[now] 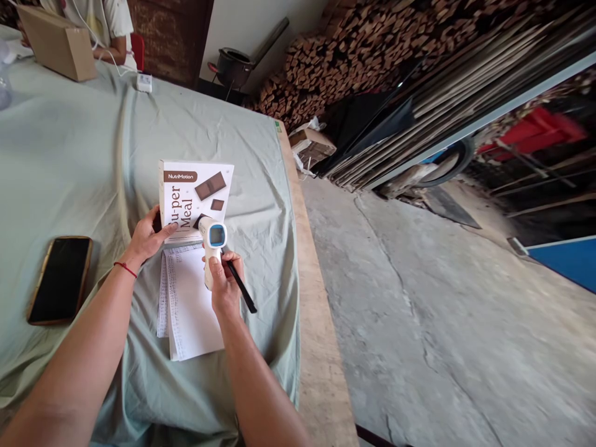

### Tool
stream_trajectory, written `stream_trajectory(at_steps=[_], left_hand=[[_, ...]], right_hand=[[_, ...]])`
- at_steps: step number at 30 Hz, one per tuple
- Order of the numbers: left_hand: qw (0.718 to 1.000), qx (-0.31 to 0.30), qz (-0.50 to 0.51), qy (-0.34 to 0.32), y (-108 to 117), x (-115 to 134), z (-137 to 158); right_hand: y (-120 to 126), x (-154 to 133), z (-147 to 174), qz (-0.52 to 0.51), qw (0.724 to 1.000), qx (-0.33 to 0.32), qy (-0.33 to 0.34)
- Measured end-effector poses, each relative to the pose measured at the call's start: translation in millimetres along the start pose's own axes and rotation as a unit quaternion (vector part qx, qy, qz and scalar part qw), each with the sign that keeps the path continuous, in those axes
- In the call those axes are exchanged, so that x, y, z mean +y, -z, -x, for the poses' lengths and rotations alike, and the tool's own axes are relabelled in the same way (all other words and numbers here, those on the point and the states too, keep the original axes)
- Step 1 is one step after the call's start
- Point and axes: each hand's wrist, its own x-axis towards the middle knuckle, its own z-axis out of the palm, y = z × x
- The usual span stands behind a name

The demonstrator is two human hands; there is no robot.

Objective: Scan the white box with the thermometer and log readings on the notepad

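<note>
My left hand (148, 237) grips the near left edge of a white "NutriMotion Su-per Meal" box (193, 192) that lies on the cloth. My right hand (224, 282) is closed around a white handheld scanner with a blue-ringed screen (213, 243), its head pointed at the box, and a black pen (242, 287) is pinched in the same hand. A pad of written sheets (189, 310) lies under both hands, just in front of the box.
A pale green cloth (84, 155) covers the table, whose wooden edge (316, 323) runs along the right. A black phone (60, 279) lies at the left. Another person sits at the far end behind a cardboard box (58, 42). Stacked firewood (372, 56) and concrete floor lie to the right.
</note>
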Motion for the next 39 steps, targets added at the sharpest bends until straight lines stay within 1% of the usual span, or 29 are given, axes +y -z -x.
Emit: stream_trajectory(at_steps=[4, 7, 10, 13, 16, 18, 20, 22, 23, 24, 26, 27, 28, 29, 30, 31, 33, 35, 36, 37, 39], left_hand=[[0.997, 0.062, 0.035, -0.027, -3, -10, -2], [0.992, 0.086, 0.072, -0.054, -3, -14, -4], [0.992, 0.083, 0.070, -0.067, -3, -16, -4], [0.994, 0.065, 0.037, -0.082, -3, -17, -4], [0.993, 0.063, -0.017, -0.101, -4, -20, -3], [0.990, 0.076, -0.059, -0.106, -5, -21, -2], [0.984, 0.115, -0.104, -0.086, -6, -20, -1], [0.975, 0.151, -0.157, -0.031, -6, -15, 2], [0.971, 0.150, -0.186, 0.005, -7, -12, 4], [0.967, 0.131, -0.215, 0.041, -6, -8, 6], [0.957, 0.062, -0.267, 0.091, -6, 2, 10], [0.952, 0.027, -0.287, 0.100, -5, 6, 12], [0.948, -0.002, -0.303, 0.101, -4, 10, 13], [0.944, -0.026, -0.313, 0.098, -3, 13, 15], [0.943, -0.050, -0.316, 0.094, -2, 15, 16], [0.943, -0.074, -0.314, 0.088, -1, 16, 16], [0.943, -0.117, -0.304, 0.066, 1, 14, 17], [0.941, -0.149, -0.303, 0.027, 1, 11, 18], [0.937, -0.161, -0.309, 0.006, 1, 9, 18], [0.933, -0.171, -0.317, -0.011, 1, 7, 18], [0.925, -0.182, -0.332, -0.027, 1, 5, 17]], right_hand=[[1, -4, 4, -0.018, 1.000, -0.023, 0.007], [1, -6, 6, -0.023, 0.999, -0.031, 0.015], [0, -5, 6, -0.017, 0.999, -0.032, 0.020], [1, -2, 5, 0.006, 0.999, -0.028, 0.023], [8, 1, -2, 0.075, 0.995, 0.010, 0.059], [19, 3, -10, 0.163, 0.980, 0.051, 0.100], [33, 4, -19, 0.267, 0.953, 0.073, 0.124], [46, 4, -27, 0.358, 0.924, 0.068, 0.119], [51, 3, -30, 0.395, 0.909, 0.067, 0.118], [53, 1, -32, 0.424, 0.894, 0.070, 0.126], [52, -3, -30, 0.447, 0.875, 0.079, 0.170], [48, -5, -27, 0.437, 0.875, 0.075, 0.194], [43, -7, -22, 0.413, 0.883, 0.065, 0.211], [37, -9, -17, 0.379, 0.899, 0.047, 0.213], [30, -10, -11, 0.338, 0.920, 0.023, 0.197], [24, -9, -6, 0.297, 0.940, -0.002, 0.168], [12, -5, 1, 0.231, 0.968, -0.048, 0.091], [3, 1, 4, 0.196, 0.977, -0.080, 0.028], [0, 5, 3, 0.191, 0.978, -0.086, 0.010], [-3, 8, 3, 0.195, 0.977, -0.086, 0.002], [-7, 14, 2, 0.217, 0.973, -0.079, 0.009]])
